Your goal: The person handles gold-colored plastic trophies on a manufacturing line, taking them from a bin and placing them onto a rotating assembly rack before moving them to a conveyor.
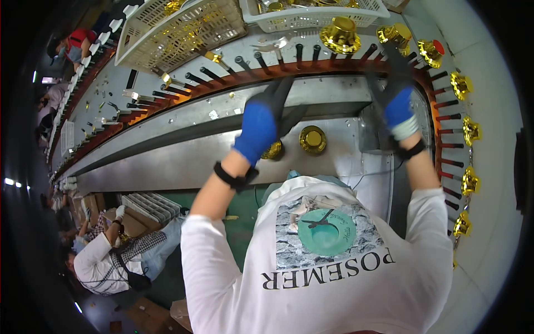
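As the head view reaches me at a distance, my left hand (262, 119), in a blue glove with dark fingers, stands open above the metal counter (183, 150), fingers splayed and nothing visible in its grip. My right hand (396, 103), gloved alike and smeared by blur, extends across the curved track (347, 64) toward a gold cup (396, 32) at the bend; its fingertips overlap the piece, but I cannot tell whether they touch, grip or merely pass in front.

Another, the upper gold cup (340, 33), sits just left of it, with a red-centred gold cup (430, 54) to the right. On the counter, one loose gold cup (312, 139) lies in plain sight; a half-hidden gold cup (272, 150) rests close by my left wrist. Black rods (299, 53) line the track, and a cream basket (181, 33) and a white basket (311, 21) stand behind.

The risk, as I judge it, lies in tight spacing: a hurried right hand could bump a neighbouring cup or catch a rod, and a careless drop of my left wrist could knock the half-hidden piece over. Shiny metal under smooth gloves might also slip from a loose pinch.
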`<state>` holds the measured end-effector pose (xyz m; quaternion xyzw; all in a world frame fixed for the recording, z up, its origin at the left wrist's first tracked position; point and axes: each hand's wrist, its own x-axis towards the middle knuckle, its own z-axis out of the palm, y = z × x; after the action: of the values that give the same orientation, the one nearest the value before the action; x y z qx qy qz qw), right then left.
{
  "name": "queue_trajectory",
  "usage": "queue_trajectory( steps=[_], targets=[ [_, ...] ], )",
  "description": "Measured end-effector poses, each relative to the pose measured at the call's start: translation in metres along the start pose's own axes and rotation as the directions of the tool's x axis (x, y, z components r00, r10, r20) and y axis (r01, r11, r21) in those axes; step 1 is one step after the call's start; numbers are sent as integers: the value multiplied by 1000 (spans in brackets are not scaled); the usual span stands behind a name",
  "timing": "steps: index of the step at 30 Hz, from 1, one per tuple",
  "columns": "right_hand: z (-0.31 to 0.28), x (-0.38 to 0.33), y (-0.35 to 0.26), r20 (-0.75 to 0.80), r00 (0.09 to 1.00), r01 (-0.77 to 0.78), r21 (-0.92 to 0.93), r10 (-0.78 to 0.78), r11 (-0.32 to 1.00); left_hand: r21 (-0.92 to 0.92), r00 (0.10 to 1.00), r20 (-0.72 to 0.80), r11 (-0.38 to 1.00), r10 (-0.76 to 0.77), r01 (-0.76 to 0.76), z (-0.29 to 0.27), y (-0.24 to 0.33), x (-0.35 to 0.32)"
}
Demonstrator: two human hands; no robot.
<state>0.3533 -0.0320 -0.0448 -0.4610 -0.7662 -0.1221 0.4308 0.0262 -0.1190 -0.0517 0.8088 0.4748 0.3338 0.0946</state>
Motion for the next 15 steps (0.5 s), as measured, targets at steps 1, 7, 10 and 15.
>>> queue_trajectory(
  steps=[1,7,10,15],
  targets=[
    [-5,40,18,-130,991,32,-68,-41,997,103,990,-56,987,131,-125,-7,5,34],
    [46,85,79,235,969,-99,76,79,992,169,997,53,985,-52,42,24,-9,176],
    [36,92,7,341,932,-124,-22,124,992,302,991,118,953,-58,20,13,-30,156],
    [-8,44,-36,118,984,105,247,-137,963,17,985,-168,999,33,-30,-37,11,81]
  ],
)
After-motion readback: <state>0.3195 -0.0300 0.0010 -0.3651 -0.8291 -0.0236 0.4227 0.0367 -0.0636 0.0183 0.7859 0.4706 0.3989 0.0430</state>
